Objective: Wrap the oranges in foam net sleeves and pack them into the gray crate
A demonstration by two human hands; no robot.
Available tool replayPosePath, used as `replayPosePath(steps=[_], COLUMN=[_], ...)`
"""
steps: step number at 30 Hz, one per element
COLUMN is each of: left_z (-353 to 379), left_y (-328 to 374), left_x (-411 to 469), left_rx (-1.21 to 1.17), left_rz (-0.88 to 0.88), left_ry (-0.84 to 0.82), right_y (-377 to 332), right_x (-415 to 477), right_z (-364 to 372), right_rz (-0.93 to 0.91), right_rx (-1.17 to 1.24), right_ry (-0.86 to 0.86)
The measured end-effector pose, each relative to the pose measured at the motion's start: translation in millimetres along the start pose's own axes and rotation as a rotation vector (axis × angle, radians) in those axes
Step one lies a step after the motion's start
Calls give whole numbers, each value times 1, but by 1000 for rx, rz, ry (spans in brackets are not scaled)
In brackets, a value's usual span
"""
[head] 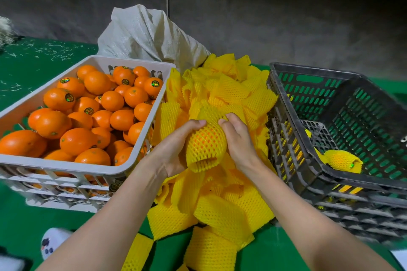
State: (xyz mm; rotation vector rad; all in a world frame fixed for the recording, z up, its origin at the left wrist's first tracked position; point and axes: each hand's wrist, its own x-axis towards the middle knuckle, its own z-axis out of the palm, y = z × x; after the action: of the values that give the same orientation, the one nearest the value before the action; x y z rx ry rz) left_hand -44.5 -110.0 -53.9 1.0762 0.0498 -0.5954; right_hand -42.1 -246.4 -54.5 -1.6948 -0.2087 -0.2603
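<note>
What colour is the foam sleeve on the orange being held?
Yellow, with an open mesh pattern; the sleeve shows clearest in the head view.

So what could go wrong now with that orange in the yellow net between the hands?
The yellow foam net sleeve hangs open at its near end, below the orange inside it. The fruit might slip out there, since the left hand and right hand grip mostly the upper part.
The gray slotted plastic crate holds only one wrapped orange, so another dropped in could roll or knock on the hard bottom.
</note>
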Motion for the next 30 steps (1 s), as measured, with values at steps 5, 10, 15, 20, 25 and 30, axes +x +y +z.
replayPosePath(steps=[5,10,15,20,25,30], left_z=[-1,-3,4,12,13,19], left_y=[-4,-7,-11,-17,-13,-10], left_x=[1,-4,-6,-5,-3,-2], left_rx=[-28,29,28,47,23,105], left_rz=[72,114,181,150,186,312], left_ry=[-29,30,97,149,226,319], right_y=[4,9,14,9,-2,-9], right_x=[-1,-11,-27,-35,-36,-36], right_z=[-3,-4,-5,0,-4,-6], right_rz=[0,-20,-39,-80,83,233], right_rx=[35,74,30,-47,0,150], right_ry=[-71,-186,-55,-46,-93,-202])
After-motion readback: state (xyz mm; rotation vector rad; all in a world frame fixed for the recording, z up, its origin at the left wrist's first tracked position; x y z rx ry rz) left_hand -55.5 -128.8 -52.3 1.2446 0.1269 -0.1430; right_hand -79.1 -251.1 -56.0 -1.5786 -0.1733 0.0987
